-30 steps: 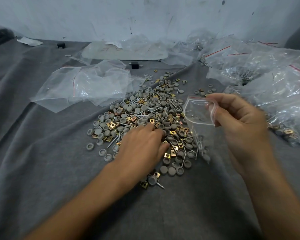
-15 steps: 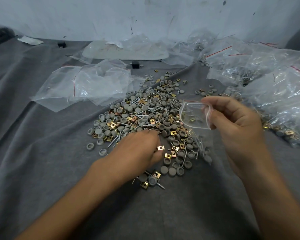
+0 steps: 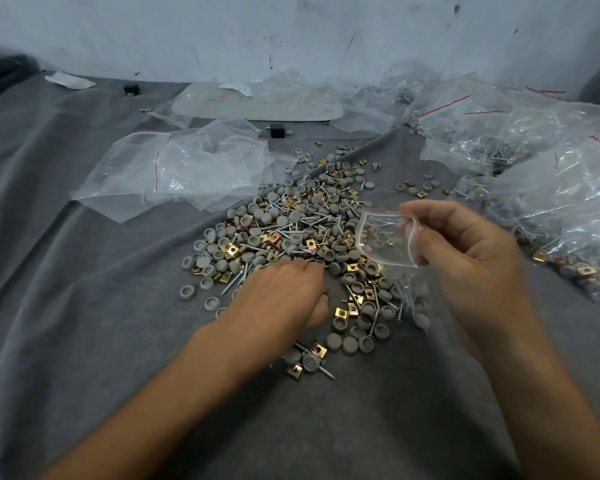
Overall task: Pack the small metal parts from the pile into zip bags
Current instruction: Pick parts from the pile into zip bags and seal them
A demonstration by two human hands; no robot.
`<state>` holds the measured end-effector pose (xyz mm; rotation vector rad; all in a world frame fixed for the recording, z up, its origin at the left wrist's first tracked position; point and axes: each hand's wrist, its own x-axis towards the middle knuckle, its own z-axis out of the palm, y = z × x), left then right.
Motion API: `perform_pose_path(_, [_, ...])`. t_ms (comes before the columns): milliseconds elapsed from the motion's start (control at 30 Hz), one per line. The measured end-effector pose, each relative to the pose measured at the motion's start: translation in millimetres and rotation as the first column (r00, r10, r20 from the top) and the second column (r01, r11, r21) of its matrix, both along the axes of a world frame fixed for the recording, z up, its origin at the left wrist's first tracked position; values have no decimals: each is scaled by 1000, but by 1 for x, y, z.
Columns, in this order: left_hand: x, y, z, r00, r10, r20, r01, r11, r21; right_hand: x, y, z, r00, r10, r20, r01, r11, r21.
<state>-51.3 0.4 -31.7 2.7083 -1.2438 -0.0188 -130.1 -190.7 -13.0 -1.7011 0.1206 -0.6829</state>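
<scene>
- Pile (image 3: pixel 302 237): screws, grey caps and brass clips heaped on the grey cloth (image 3: pixel 84 323); within reach of both hands
- Left hand (image 3: pixel 284 296): on the pile's near edge, fingers curled down into the parts, probably gathering; cannot tell whether it holds any
- Right hand (image 3: pixel 465 251): pinches the zip bag (image 3: pixel 385 240) at its mouth, just right of the pile; mouth held ready for filling
- Empty bags (image 3: pixel 187 171): left of the pile; stock
- Filled bags (image 3: pixel 551 188): right of the pile

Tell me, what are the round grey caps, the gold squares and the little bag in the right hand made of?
Round grey caps: likely plastic, matte and dull, no glint. Gold squares: probably plated sheet metal, shiny yellow with a punched hole. Little bag: thin clear plastic film, glossy and crinkled, red strip at its mouth.
</scene>
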Motion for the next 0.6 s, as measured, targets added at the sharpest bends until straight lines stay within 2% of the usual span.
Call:
perform_pose_path(133, [13, 15, 11, 977, 60, -204, -113, 959, -260, -1, 5, 0, 1000, 21, -20, -22, 998, -60])
perform_pose_path(233, [22, 26, 25, 946, 25, -323, -197, 837, -511, -1, 11, 0, 998, 42, -48, -47, 993, -106])
perform_pose_path(300, [21, 26, 31, 922, -53, -384, -210, 765, -609, -1, 16, 0, 997, 48, -68, -57, 988, -147])
perform_pose_path(433, [13, 16, 32, 881, -154, -447, -195, 744, -640, -2, 22, 1, 994, 60, -95, -79, 973, -217])
perform_pose_path(600, [10, 11, 29, 877, -151, -457, -194, 758, -623, -3, 24, 2, 993, 69, -100, -91, 969, -231])
